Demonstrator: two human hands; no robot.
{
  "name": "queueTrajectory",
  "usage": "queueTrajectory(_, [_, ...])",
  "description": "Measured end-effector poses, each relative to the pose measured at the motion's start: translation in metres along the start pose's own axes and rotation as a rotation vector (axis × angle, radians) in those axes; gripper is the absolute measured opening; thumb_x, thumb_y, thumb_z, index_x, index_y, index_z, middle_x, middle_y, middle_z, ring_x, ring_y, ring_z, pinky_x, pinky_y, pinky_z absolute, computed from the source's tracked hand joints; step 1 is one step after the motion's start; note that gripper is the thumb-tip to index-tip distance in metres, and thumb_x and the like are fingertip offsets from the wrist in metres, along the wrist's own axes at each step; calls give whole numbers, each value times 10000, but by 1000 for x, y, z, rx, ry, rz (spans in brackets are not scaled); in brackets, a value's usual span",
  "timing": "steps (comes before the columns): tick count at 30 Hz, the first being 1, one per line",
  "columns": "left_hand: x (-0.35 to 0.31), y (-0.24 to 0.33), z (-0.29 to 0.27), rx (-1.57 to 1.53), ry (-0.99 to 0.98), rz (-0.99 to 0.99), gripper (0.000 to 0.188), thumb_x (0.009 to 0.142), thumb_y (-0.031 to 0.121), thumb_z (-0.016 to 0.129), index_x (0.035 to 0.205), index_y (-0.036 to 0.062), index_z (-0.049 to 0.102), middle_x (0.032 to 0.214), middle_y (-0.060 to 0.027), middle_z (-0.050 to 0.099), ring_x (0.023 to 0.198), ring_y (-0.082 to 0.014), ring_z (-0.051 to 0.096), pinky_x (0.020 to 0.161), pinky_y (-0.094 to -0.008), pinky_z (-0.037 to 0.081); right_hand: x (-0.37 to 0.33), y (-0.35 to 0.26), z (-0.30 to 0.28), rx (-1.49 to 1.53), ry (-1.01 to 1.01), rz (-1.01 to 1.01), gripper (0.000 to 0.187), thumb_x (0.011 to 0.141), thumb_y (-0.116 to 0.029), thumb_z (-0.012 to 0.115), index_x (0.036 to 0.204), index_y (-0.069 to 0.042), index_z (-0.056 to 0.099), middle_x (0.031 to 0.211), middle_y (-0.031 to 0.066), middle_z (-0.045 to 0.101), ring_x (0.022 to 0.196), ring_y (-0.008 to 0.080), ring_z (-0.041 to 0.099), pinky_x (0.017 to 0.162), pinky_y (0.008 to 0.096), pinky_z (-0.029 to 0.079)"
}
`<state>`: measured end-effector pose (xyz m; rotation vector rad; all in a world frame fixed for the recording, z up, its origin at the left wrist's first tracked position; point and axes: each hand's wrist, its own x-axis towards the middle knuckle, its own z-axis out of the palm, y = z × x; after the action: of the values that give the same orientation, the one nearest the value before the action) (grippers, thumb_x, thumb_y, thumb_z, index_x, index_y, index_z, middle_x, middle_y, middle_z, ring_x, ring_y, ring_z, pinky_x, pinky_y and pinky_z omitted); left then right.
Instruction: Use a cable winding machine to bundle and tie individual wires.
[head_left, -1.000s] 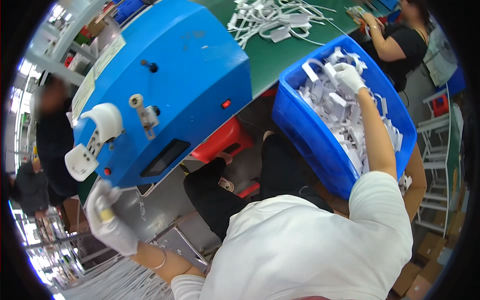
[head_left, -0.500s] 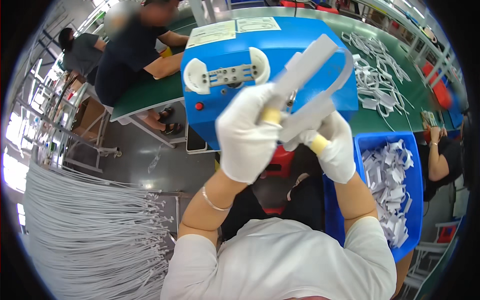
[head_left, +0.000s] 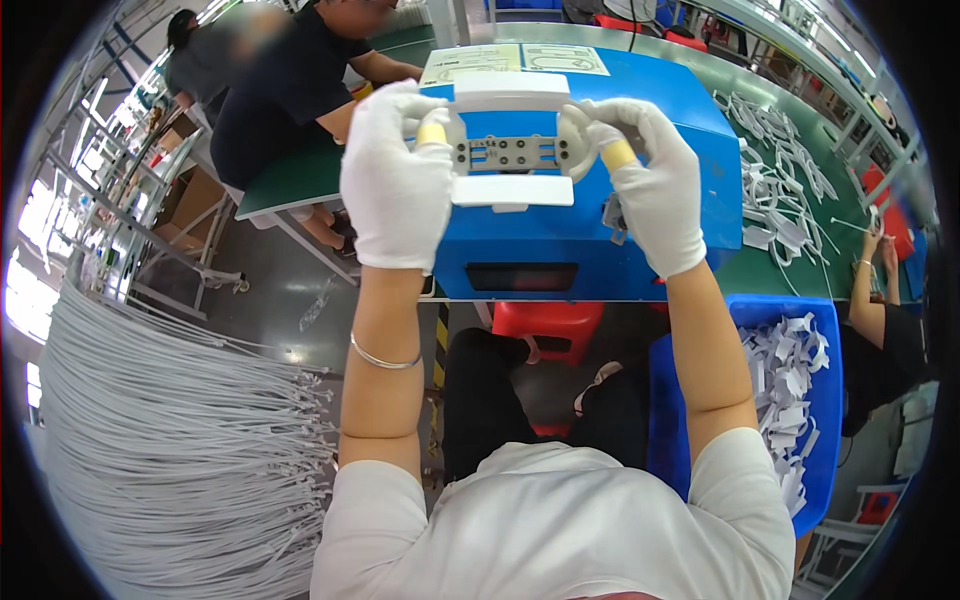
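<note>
Both hands wear white gloves with yellow bands on the thumbs. They hold a white loop with two flat, paper-like panels (head_left: 512,191) at the metal fixture (head_left: 512,153) on the blue machine (head_left: 640,90). One panel lies above the fixture, the other below it. My left hand (head_left: 395,180) is closed at the loop's left end, beside one rounded white holder. Closed at the right end, next to the other rounded holder (head_left: 577,140), is my right hand (head_left: 655,185). The fingers partly hide both ends, so I cannot tell how the loop sits on the holders.
A blue bin (head_left: 825,400) of white pieces stands at my right. White loops (head_left: 785,190) lie on the green table right of the machine. Many white cables (head_left: 180,440) hang at lower left. A co-worker (head_left: 290,95) sits at left, and another person's arm (head_left: 868,290) shows at right.
Both hands have moved up and forward to the fixture, and farther apart. The loop, tilted in front of the machine before, is now level at the fixture with its panels above and below.
</note>
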<state>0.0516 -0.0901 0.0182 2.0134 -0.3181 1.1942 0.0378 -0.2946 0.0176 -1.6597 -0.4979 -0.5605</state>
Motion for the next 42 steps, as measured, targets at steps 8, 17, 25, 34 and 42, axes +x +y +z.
queueTrajectory(8, [-24,-16,6,34,0,-20,148,857,119,624,985,45,632,918,-147,643,847,-323,638,761,-364,509,5,1,-9,-222,-94,95,287,963,-271,542,1062,-10,610,872,46,605,676,72,561,515,206,455])
queueTrajectory(17, [-74,-85,-80,478,-445,41,339,841,364,604,1015,80,671,974,-126,659,914,-315,632,790,-414,509,-89,35,-23,-412,180,-216,227,953,-47,478,1132,40,587,1227,146,575,1129,225,541,999,334,393])
queueTrajectory(25, [-61,-176,-229,1693,-1236,-640,261,828,172,557,1022,93,712,1053,-112,692,993,-281,666,800,-405,524,-196,84,-34,-257,-78,400,153,940,-36,516,1050,26,603,1141,115,597,1074,205,557,982,303,402])
queueTrajectory(34, [-64,-88,-180,804,-1326,-516,178,787,193,628,889,63,693,850,-143,676,838,-291,657,768,-355,508,-214,52,9,-51,-402,587,153,871,-31,586,1014,1,629,1034,136,625,900,261,625,841,330,488])
queueTrajectory(42, [-157,-26,-64,-511,-1368,-1030,186,903,158,557,934,4,656,853,-84,679,610,-111,592,563,-232,492,-203,37,30,284,-124,504,457,1002,-287,430,1272,74,509,1133,200,626,1035,270,617,945,386,453])
